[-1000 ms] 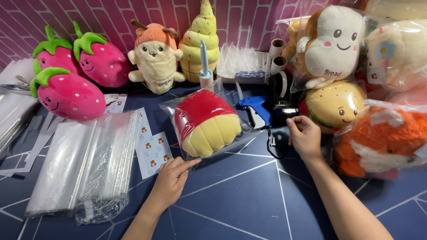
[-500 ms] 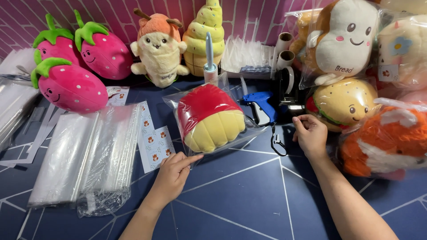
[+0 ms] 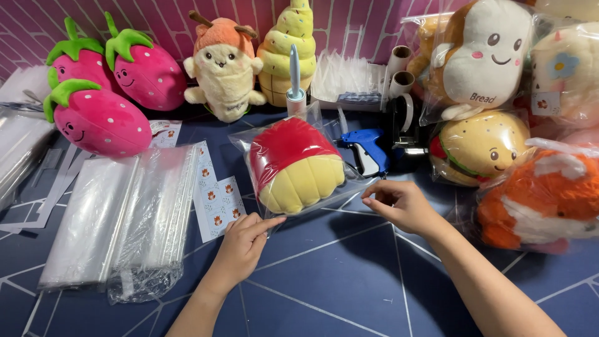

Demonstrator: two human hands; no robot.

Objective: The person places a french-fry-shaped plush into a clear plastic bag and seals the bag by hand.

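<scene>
A red and yellow plush toy (image 3: pixel 293 163) lies in a clear plastic bag in the middle of the blue table (image 3: pixel 324 281). My left hand (image 3: pixel 244 242) rests at the bag's near left corner, its index finger stretched along the bag's edge. My right hand (image 3: pixel 399 203) is at the bag's near right corner, fingers pinched together at the plastic edge. A blue tagging gun (image 3: pixel 368 150) lies just beyond my right hand.
Stacks of clear bags (image 3: pixel 118 218) and a sticker sheet (image 3: pixel 215 193) lie at the left. Strawberry plushies (image 3: pixel 100 122), a shrimp-like plush (image 3: pixel 223 65) and a cone plush (image 3: pixel 290 47) line the back. Bagged plushies (image 3: pixel 493 146) crowd the right, beside a tape dispenser (image 3: pixel 402 134).
My right hand has moved left from the tape dispenser area to the bag's right corner. My left hand stays at the bag's left corner.
</scene>
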